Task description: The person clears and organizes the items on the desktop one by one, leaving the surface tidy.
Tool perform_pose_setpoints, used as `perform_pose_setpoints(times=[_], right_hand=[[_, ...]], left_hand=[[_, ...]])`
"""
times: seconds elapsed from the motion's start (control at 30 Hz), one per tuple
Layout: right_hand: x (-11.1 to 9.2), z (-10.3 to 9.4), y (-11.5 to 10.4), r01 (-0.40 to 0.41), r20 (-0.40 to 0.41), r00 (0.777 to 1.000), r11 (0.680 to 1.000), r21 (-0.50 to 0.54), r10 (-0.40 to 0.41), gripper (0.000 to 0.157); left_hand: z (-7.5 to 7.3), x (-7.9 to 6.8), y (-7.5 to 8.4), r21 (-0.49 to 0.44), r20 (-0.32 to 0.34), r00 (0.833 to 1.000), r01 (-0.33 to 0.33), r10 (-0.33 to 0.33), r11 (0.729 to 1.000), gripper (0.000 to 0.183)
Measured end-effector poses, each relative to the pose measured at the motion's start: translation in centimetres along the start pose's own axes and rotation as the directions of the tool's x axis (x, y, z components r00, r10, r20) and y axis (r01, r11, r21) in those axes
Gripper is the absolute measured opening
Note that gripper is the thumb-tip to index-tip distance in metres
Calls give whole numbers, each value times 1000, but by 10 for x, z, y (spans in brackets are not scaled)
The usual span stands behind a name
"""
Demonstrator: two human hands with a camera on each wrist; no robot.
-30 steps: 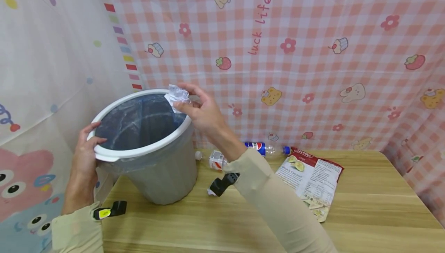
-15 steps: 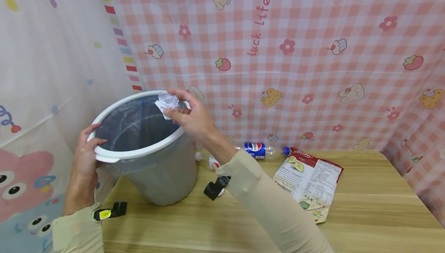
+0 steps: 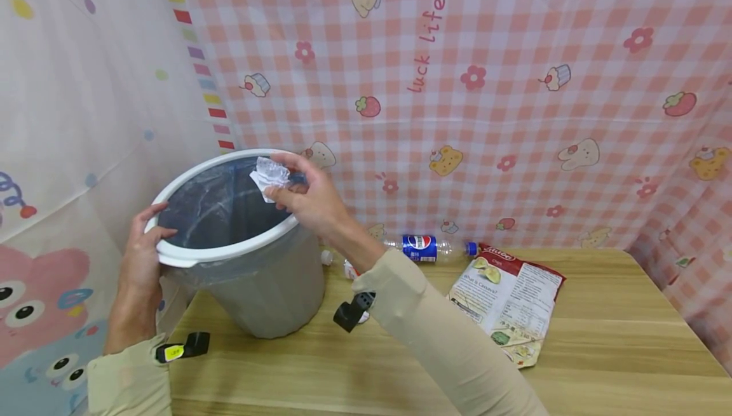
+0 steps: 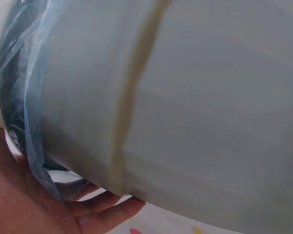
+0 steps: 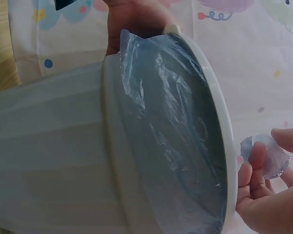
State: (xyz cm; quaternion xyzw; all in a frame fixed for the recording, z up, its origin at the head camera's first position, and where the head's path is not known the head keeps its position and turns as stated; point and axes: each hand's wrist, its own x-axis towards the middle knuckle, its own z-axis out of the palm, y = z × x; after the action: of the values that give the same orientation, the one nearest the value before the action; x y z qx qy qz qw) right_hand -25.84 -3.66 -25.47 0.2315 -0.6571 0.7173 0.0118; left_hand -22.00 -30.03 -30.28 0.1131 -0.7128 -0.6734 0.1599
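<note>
In the head view a grey trash bin (image 3: 274, 295) with a white rim stands at the left of the table, lined with a thin bluish plastic bag (image 4: 35, 92). My left hand (image 3: 140, 254) grips the left side of its rim, the bin's wall filling most of the left wrist view. Over the far right part of the opening, my right hand (image 3: 317, 197) pinches a crumpled piece of white paper (image 3: 271, 176) between thumb and fingers. From the right wrist view, the paper (image 5: 268, 156) shows just beyond the rim, clear of the liner.
A bottle with a blue label (image 3: 419, 248) lies along the back of the wooden table (image 3: 606, 333). Partly hidden by my right forearm is a clear bottle (image 3: 349, 269) with a white cap. To the right lies a flat chip bag (image 3: 509, 305). Patterned cloth hangs behind and at left.
My right hand has moved left and slightly down, bringing the crumpled paper from the rim's far right edge to over the opening. My left hand stays on the rim.
</note>
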Motion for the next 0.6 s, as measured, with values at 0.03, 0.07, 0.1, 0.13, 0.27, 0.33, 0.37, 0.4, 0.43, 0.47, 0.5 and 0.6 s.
perform_pose_setpoints(times=[0.03, 0.07, 0.1, 0.13, 0.27, 0.33, 0.37, 0.4, 0.43, 0.47, 0.5, 0.6], right_hand=[[0, 0, 1, 6, 4, 1000, 1000, 2, -6, 50], [0, 1, 1, 12, 10, 1000, 1000, 4, -12, 50], [0, 1, 2, 18, 15, 1000, 1000, 3, -18, 50], [0, 1, 2, 21, 18, 1000, 1000, 1, -21, 50], [-1, 0, 3, 22, 33, 999, 999, -27, -21, 49], [-2, -1, 3, 22, 41, 999, 999, -34, -21, 49], [-2, -1, 2, 21, 44, 999, 999, -42, -19, 49], [-3, -2, 2, 18, 46, 999, 999, -48, -16, 49], [-3, -2, 2, 17, 46, 999, 998, -57, -14, 50], [-4, -3, 2, 16, 47, 999, 998, -66, -13, 50], [-4, -3, 2, 17, 49, 999, 997, -74, -14, 51], [-5, -4, 2, 18, 51, 999, 997, -73, -15, 51]], left_hand=[[0, 0, 0, 3, -2, 1000, 1, -1, 1000, 51], [0, 0, 0, 8, -3, 1000, 1, -1, 1000, 51], [0, 0, 0, 10, -4, 1000, 2, -2, 1000, 51], [1, 0, 0, 14, -5, 1000, 4, -4, 1000, 51], [2, 0, 0, 17, -3, 1000, 5, -5, 1000, 50], [2, 0, 0, 17, -2, 1000, 3, -3, 1000, 50], [2, 0, 0, 14, -1, 1000, 1, -1, 1000, 50], [2, 0, 0, 17, -1, 1000, -2, 2, 1000, 50], [1, -1, 0, 19, 0, 1000, -5, 5, 1000, 50], [1, -1, 0, 13, 0, 1000, -7, 7, 1000, 49], [1, -1, 0, 9, -2, 1000, -7, 7, 1000, 49], [1, -1, 0, 4, -4, 1000, -7, 7, 1000, 49]])
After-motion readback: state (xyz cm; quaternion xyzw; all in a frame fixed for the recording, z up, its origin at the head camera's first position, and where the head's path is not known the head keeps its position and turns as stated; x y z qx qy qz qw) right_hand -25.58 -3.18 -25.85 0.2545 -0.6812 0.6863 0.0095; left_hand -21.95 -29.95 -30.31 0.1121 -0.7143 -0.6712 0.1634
